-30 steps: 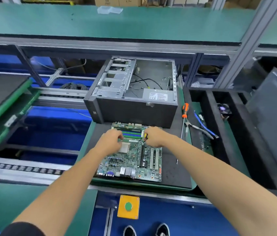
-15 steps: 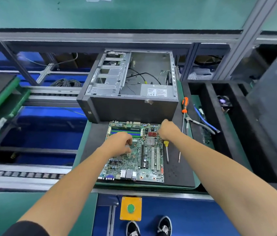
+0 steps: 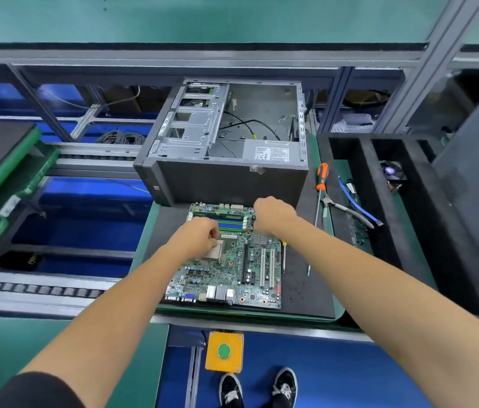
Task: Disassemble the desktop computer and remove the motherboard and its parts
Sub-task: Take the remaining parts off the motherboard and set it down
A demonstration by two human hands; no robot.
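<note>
Green motherboard (image 3: 232, 260) lies flat on black foam mat (image 3: 306, 284), just in front of the open grey metal case (image 3: 226, 160). Left hand (image 3: 200, 238) and right hand (image 3: 273, 214) rest curled at the RAM slots' (image 3: 231, 223) ends; fingers' grip hidden, cannot tell.

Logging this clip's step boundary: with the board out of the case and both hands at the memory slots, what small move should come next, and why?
Probably press the slot latches outward and lift a memory stick out. The motherboard lies flat on the black mat, and the left hand and right hand sit at opposite ends of the slots. Whether the fingers grip anything is hidden.
</note>
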